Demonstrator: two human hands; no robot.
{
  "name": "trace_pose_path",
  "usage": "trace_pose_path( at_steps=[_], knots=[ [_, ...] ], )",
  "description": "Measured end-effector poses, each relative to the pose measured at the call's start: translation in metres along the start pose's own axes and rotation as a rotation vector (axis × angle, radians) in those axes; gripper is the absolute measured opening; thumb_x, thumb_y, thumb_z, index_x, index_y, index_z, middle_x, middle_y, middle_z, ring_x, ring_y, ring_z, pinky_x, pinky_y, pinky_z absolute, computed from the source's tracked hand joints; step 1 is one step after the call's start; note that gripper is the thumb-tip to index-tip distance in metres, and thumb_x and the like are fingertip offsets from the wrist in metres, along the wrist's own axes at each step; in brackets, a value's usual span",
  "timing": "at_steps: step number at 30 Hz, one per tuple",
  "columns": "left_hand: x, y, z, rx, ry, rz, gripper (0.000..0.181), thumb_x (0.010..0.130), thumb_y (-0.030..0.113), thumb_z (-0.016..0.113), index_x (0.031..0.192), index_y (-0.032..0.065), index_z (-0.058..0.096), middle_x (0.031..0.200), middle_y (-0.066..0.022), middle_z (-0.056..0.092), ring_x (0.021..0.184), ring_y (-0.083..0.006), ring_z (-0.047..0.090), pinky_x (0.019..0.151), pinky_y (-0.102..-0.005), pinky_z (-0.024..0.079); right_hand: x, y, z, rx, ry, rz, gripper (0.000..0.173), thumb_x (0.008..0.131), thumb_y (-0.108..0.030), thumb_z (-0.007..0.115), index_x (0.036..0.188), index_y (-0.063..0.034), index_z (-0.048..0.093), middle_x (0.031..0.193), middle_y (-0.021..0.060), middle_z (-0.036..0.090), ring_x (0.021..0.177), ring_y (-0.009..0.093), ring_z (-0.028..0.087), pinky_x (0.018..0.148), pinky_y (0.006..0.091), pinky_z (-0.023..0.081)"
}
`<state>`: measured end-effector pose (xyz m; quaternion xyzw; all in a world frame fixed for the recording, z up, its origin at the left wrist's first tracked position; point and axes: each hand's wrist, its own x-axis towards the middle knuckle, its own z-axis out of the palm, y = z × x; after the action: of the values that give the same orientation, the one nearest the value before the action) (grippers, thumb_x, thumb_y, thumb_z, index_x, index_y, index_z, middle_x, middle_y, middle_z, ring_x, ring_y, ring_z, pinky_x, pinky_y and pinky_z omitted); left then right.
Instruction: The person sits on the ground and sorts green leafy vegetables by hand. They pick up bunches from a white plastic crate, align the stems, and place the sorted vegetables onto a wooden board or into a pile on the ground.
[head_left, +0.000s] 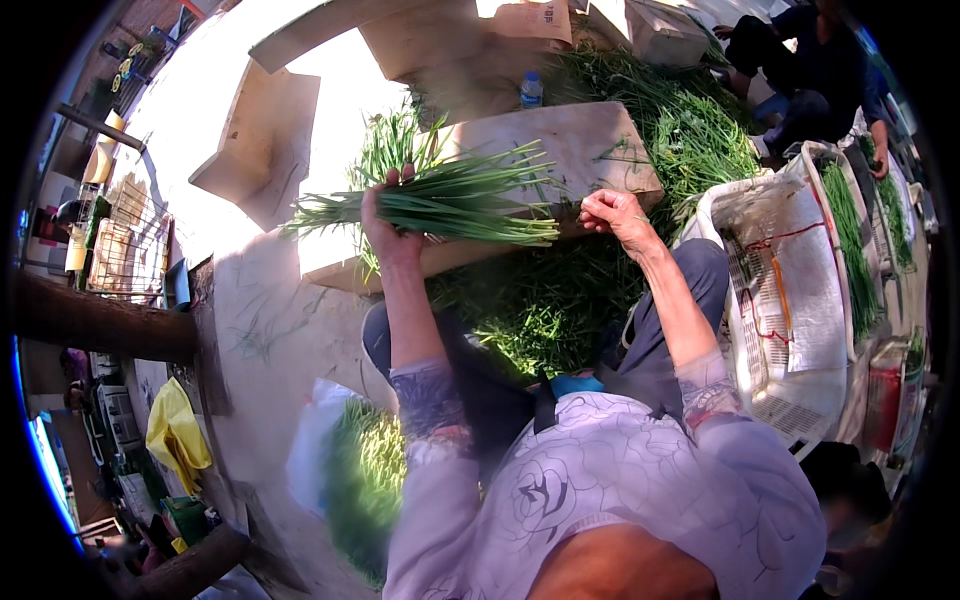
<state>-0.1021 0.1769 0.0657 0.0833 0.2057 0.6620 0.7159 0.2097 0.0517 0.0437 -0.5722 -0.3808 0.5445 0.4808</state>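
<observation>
My left hand (393, 217) grips a bunch of long, flat green leaves, likely garlic chives (457, 196), held sideways above a pale block-like bench (540, 139). Its pale stem ends point right and the leaf tips fan out to the left. Just right of those stem ends is my right hand (619, 217), apart from the bunch. Its thumb and fingers are pinched together, and a thin pale strand shows by the knuckles. More chives (386, 146) lie on the bench behind my left hand. Loose leaves (525, 330) cover the ground between my legs.
A white plastic crate (817, 330) with cords stands at my right; another beyond it holds chives (847, 240). A large chive heap (697, 142) lies behind the bench near a seated person (814, 75). A water bottle (531, 90) stands behind the bench. Bagged chives (367, 472) are at left.
</observation>
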Motion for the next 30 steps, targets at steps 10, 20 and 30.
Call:
trace_pose_path(
  at_steps=[10, 20, 30],
  knots=[
    [0.006, 0.002, 0.000, -0.079, -0.006, 0.028, 0.023, 0.093, 0.026, 0.039, 0.086, 0.0060, 0.048, 0.094, -0.0121, 0.061, 0.097, -0.0334, 0.058, 0.087, -0.0550, 0.046, 0.039, -0.040, -0.135, -1.354, 0.266, -0.217, 0.032, 0.080, -0.024, 0.063, 0.102, -0.0004, 0.063, 0.083, 0.0104, 0.065, 0.077, 0.013, 0.062, 0.067, 0.0275, 0.049],
    [0.007, -0.007, -0.004, -0.012, 0.013, -0.047, 0.025, 0.094, 0.027, 0.038, 0.086, 0.0062, 0.049, 0.097, -0.0141, 0.062, 0.097, -0.0350, 0.059, 0.087, -0.0536, 0.047, 0.000, -0.055, 0.060, -0.954, -0.390, -0.686, 0.017, 0.080, -0.016, 0.060, 0.093, -0.0047, 0.060, 0.082, 0.0116, 0.059, 0.081, 0.032, 0.058, 0.070, 0.0386, 0.047],
    [0.003, -0.002, 0.001, -0.030, 0.064, -0.001, 0.027, 0.096, 0.028, 0.035, 0.089, 0.0036, 0.045, 0.099, -0.0123, 0.059, 0.099, -0.0332, 0.057, 0.086, -0.0574, 0.047, -0.008, -0.075, 0.017, -0.777, -0.130, -0.609, 0.012, 0.086, -0.012, 0.058, 0.085, 0.0000, 0.056, 0.073, 0.0073, 0.055, 0.066, 0.018, 0.053, 0.061, 0.0296, 0.043]
  ],
)
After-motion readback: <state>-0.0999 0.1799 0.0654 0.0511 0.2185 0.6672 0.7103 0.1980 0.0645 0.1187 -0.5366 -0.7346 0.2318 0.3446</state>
